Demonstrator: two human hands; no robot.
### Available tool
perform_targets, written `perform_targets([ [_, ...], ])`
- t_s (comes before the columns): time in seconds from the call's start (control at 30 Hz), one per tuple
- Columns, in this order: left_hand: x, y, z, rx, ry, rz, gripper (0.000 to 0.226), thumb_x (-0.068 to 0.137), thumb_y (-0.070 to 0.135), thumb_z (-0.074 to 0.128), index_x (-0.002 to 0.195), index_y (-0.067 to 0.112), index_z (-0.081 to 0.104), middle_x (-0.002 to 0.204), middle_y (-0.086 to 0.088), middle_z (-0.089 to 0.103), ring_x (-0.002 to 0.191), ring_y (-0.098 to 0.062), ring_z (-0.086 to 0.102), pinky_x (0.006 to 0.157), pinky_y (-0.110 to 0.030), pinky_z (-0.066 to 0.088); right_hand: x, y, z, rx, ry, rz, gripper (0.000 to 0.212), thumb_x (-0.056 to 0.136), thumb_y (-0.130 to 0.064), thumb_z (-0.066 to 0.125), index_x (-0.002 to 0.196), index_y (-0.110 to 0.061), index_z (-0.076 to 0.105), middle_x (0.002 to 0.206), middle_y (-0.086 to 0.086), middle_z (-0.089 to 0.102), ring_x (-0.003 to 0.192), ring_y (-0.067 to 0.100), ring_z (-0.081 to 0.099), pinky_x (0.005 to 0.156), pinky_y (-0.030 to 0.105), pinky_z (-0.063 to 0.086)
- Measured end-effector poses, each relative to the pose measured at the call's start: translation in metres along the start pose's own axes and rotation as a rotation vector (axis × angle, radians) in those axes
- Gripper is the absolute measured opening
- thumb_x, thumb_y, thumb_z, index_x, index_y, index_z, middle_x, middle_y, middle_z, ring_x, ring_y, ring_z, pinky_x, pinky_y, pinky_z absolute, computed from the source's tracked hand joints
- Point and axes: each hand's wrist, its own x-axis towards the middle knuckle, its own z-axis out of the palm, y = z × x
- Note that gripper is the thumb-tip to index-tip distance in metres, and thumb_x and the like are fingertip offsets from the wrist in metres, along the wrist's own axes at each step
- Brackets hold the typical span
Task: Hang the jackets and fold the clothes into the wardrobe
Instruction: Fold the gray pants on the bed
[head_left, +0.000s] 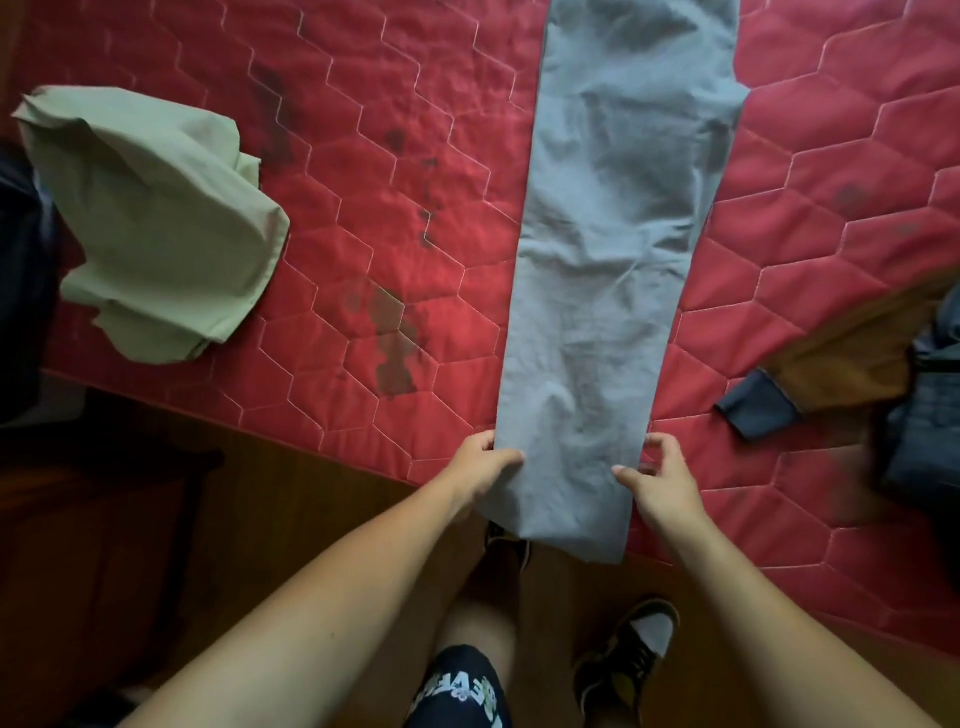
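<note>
Now grey trousers point straight away; L hand & R hand pinch near end.

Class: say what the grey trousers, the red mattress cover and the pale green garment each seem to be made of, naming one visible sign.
Grey trousers: thin woven cloth, matt, perhaps cotton or nylon; fine crumpled creases.
Red mattress cover: quilted fabric with a slight sheen; stitched hexagons puff up.
Pale green garment: light woven cloth, matt; soft folds.

The person wears dark lettered shorts — black-and-white sneakers.
</note>
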Motion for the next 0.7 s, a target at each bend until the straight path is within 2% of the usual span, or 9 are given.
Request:
perform_targets([
  [0.07,-0.001,0.0,0.002,-0.017,-0.024,-0.036,0.012,0.087,0.014,0.071,0.099,0.016,0.071,0.106,-0.01,0.075,0.096,-0.028,0.072,0.082,-0.036,0.06,-0.003,0.007,-0.002,-0.013,-0.001,-0.035,0.054,0.086,-0.006,0.074,0.117,-0.042,0.049,0.09,0.011,0.071,0.081,0.025,0.07,0.079,0.041,0.057],
  [0.13,-0.003,0.0,0.004,-0.019,-0.046,-0.055,0.014,0.09,0.013,0.069,0.104,0.011,0.07,0.102,-0.008,0.075,0.085,-0.022,0.072,0.065,-0.024,0.056,-0.005,0.01,-0.003,-0.02,-0.026,-0.066,0.043,0.088,-0.004,0.072,0.114,-0.034,0.055,0.091,0.009,0.071,0.079,0.021,0.067,0.074,0.037,0.055],
  [0.17,-0.004,0.0,0.004,-0.031,-0.049,-0.057,0.018,0.09,0.014,0.07,0.107,0.009,0.071,0.101,-0.008,0.076,0.084,-0.021,0.072,0.064,-0.024,0.055,-0.007,0.01,-0.002,-0.009,-0.048,-0.081,0.033,0.09,-0.002,0.069,0.109,-0.028,0.061,0.095,0.007,0.072,0.079,0.018,0.065,0.073,0.034,0.054],
  [0.3,-0.005,-0.014,0.009,-0.085,-0.064,-0.033,0.03,0.089,0.02,0.074,0.117,0.009,0.071,0.11,-0.006,0.076,0.098,-0.021,0.073,0.081,-0.03,0.057,-0.008,0.021,-0.005,0.032,-0.143,-0.065,0.008,0.095,-0.006,0.067,0.094,-0.012,0.073,0.091,0.0,0.074,0.081,0.012,0.066,0.065,0.017,0.052],
  [0.33,-0.007,-0.02,0.009,-0.067,-0.082,-0.032,0.033,0.089,0.021,0.075,0.12,0.011,0.07,0.113,-0.003,0.076,0.1,-0.018,0.073,0.083,-0.027,0.056,-0.009,0.028,-0.006,0.032,-0.164,-0.039,0.006,0.095,-0.007,0.068,0.094,-0.006,0.073,0.091,0.004,0.075,0.082,0.016,0.068,0.066,0.018,0.053],
  [0.4,-0.013,-0.036,0.007,-0.017,-0.146,-0.036,0.038,0.089,0.019,0.075,0.126,0.015,0.067,0.118,0.0,0.074,0.106,-0.016,0.071,0.085,-0.025,0.055,-0.009,0.045,-0.006,0.018,-0.204,0.007,0.009,0.095,-0.008,0.067,0.096,-0.001,0.072,0.098,0.015,0.076,0.092,0.03,0.072,0.074,0.033,0.054],
  [0.47,-0.018,-0.053,0.005,0.021,-0.185,-0.075,0.038,0.089,0.014,0.073,0.126,0.013,0.065,0.119,-0.004,0.073,0.106,-0.021,0.071,0.084,-0.029,0.058,-0.013,0.056,-0.008,-0.02,-0.206,0.001,0.009,0.097,-0.007,0.063,0.097,-0.012,0.071,0.1,0.009,0.075,0.098,0.029,0.071,0.078,0.036,0.053],
  [0.6,-0.024,-0.076,0.006,-0.019,-0.127,-0.074,0.029,0.089,0.012,0.072,0.116,0.002,0.07,0.107,-0.01,0.077,0.102,-0.03,0.073,0.095,-0.043,0.057,-0.02,0.068,-0.011,0.011,-0.102,0.03,0.017,0.097,-0.013,0.055,0.081,-0.018,0.059,0.08,0.002,0.064,0.076,0.022,0.057,0.07,0.035,0.044],
  [0.7,-0.032,-0.085,0.01,-0.093,-0.125,-0.057,0.023,0.092,0.014,0.072,0.113,0.005,0.072,0.107,-0.008,0.077,0.101,-0.027,0.073,0.089,-0.035,0.059,-0.021,0.075,-0.01,0.154,-0.086,0.078,0.016,0.093,-0.024,0.057,0.079,-0.016,0.055,0.081,0.008,0.061,0.075,0.023,0.057,0.071,0.037,0.043],
])
